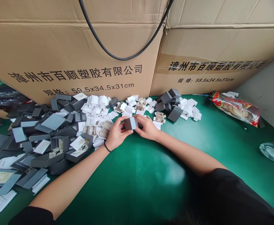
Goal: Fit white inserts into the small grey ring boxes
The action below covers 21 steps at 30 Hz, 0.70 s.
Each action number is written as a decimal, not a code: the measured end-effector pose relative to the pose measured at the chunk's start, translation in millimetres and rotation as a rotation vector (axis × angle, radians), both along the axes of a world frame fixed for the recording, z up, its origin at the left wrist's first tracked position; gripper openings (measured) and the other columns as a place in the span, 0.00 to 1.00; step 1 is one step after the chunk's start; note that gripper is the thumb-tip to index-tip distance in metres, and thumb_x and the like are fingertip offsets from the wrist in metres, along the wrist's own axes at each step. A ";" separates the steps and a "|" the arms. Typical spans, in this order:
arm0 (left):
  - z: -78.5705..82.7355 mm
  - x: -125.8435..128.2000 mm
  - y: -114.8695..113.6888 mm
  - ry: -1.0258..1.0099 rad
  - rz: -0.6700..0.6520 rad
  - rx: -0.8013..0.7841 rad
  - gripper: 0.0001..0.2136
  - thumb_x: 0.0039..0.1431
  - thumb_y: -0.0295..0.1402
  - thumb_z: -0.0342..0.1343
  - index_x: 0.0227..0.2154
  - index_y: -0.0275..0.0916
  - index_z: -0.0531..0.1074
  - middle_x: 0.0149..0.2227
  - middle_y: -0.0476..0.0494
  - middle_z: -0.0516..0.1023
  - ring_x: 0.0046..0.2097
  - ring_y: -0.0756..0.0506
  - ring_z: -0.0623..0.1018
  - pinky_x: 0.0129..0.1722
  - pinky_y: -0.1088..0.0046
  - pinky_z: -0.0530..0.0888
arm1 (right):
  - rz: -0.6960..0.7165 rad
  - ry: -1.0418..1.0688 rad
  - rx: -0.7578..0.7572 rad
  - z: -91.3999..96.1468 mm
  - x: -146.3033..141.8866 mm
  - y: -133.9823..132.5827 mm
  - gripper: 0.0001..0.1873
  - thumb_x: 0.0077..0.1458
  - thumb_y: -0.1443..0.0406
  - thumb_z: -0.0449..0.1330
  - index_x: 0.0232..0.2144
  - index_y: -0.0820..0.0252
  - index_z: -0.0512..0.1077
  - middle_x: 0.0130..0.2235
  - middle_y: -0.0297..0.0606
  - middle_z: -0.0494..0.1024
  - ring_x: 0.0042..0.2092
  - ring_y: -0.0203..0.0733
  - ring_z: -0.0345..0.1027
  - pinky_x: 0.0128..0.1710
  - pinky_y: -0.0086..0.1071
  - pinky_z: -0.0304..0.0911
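A small dark grey box (130, 123) is held up between both hands over the middle of the green table. My left hand (117, 133) grips its left side, thumb below and fingers behind. On the other side my right hand (147, 127) has its fingers closed on the box's right edge. What is inside the box is hidden from me. Left of the hands, folded white and tan paper inserts (96, 106) lie in a heap. Beyond them spreads a large pile of dark grey boxes (43, 157), some opened with papers inside.
Large cardboard cartons (73, 47) stand along the back, with a black cable (118, 58) hanging before them. A small stack of grey boxes (168, 103) sits behind my right hand. At the right are a red food package (237, 107) and a glass dish (272, 151).
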State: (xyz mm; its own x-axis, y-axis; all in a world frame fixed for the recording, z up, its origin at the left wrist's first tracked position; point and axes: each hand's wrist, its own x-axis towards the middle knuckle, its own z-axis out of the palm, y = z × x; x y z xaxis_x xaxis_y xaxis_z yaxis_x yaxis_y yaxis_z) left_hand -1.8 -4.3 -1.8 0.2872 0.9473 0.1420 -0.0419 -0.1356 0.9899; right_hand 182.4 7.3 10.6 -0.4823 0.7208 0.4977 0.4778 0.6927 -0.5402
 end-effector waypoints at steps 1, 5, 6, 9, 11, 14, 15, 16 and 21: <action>0.3 0.0 0.0 -0.004 -0.014 0.007 0.25 0.47 0.33 0.64 0.47 0.41 0.61 0.51 0.40 0.68 0.52 0.41 0.72 0.47 0.64 0.74 | -0.006 0.008 0.006 -0.6 -1.0 -1.3 0.08 0.56 0.65 0.51 0.39 0.59 0.65 0.48 0.46 0.71 0.46 0.44 0.67 0.43 0.38 0.67; 1.1 -0.2 2.7 -0.048 -0.017 0.029 0.26 0.48 0.33 0.64 0.49 0.42 0.60 0.53 0.39 0.67 0.54 0.41 0.71 0.51 0.62 0.72 | -0.074 0.068 0.048 -4.0 -5.1 -5.5 0.11 0.59 0.63 0.50 0.43 0.59 0.64 0.48 0.47 0.71 0.50 0.46 0.65 0.48 0.41 0.64; 1.0 -0.2 4.1 -0.061 -0.010 0.035 0.26 0.48 0.34 0.64 0.50 0.41 0.60 0.54 0.39 0.66 0.55 0.40 0.70 0.53 0.61 0.71 | -0.092 0.090 0.047 -4.4 -5.5 -5.9 0.13 0.59 0.62 0.50 0.46 0.58 0.63 0.48 0.46 0.71 0.50 0.46 0.65 0.49 0.42 0.64; -0.2 -0.6 8.5 -0.112 -0.013 0.037 0.26 0.50 0.35 0.62 0.52 0.41 0.60 0.56 0.38 0.65 0.58 0.39 0.66 0.56 0.60 0.68 | -0.128 0.122 0.016 -4.3 -5.3 -5.8 0.19 0.57 0.59 0.53 0.51 0.57 0.60 0.49 0.44 0.71 0.49 0.46 0.66 0.48 0.42 0.64; -1.4 -1.0 10.8 -0.148 -0.027 0.021 0.26 0.51 0.36 0.61 0.53 0.41 0.60 0.57 0.38 0.65 0.59 0.38 0.65 0.57 0.59 0.67 | -0.132 0.108 0.004 -4.3 -4.9 -4.8 0.22 0.56 0.58 0.56 0.51 0.57 0.60 0.50 0.44 0.71 0.49 0.47 0.66 0.48 0.42 0.64; -2.1 -1.3 12.1 -0.175 -0.041 -0.002 0.27 0.52 0.35 0.61 0.54 0.42 0.60 0.58 0.38 0.63 0.60 0.38 0.64 0.57 0.59 0.66 | -0.144 0.094 0.003 -6.7 -5.0 -2.4 0.23 0.55 0.57 0.56 0.51 0.58 0.60 0.50 0.45 0.71 0.49 0.47 0.66 0.48 0.43 0.64; -1.8 -1.2 12.0 -0.176 -0.044 -0.006 0.27 0.52 0.35 0.61 0.54 0.42 0.59 0.59 0.38 0.63 0.60 0.38 0.63 0.57 0.59 0.66 | -0.147 0.094 0.005 -8.0 -5.1 -1.6 0.23 0.56 0.56 0.56 0.51 0.58 0.60 0.50 0.45 0.71 0.50 0.48 0.65 0.49 0.43 0.64; -1.4 -1.0 11.7 -0.174 -0.048 -0.009 0.28 0.52 0.35 0.61 0.55 0.42 0.59 0.59 0.38 0.62 0.61 0.38 0.63 0.57 0.59 0.66 | -0.146 0.095 0.011 -9.4 -5.2 -0.8 0.23 0.56 0.56 0.56 0.51 0.58 0.60 0.49 0.45 0.71 0.50 0.47 0.65 0.49 0.43 0.63; 2.0 -0.9 9.5 -0.119 -0.082 -0.022 0.29 0.54 0.36 0.59 0.58 0.43 0.55 0.62 0.38 0.58 0.62 0.38 0.60 0.57 0.60 0.66 | -0.122 0.097 0.083 -13.4 -4.3 0.8 0.21 0.57 0.55 0.55 0.50 0.56 0.61 0.49 0.45 0.70 0.51 0.48 0.63 0.50 0.44 0.62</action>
State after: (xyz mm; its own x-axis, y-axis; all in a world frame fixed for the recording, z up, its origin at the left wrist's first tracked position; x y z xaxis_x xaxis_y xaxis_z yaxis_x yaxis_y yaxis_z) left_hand -2.6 5.2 0.2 0.3460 0.9247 0.1589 -0.1693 -0.1050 0.9799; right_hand 178.0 8.1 -2.8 -0.3408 0.7252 0.5983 0.5090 0.6774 -0.5311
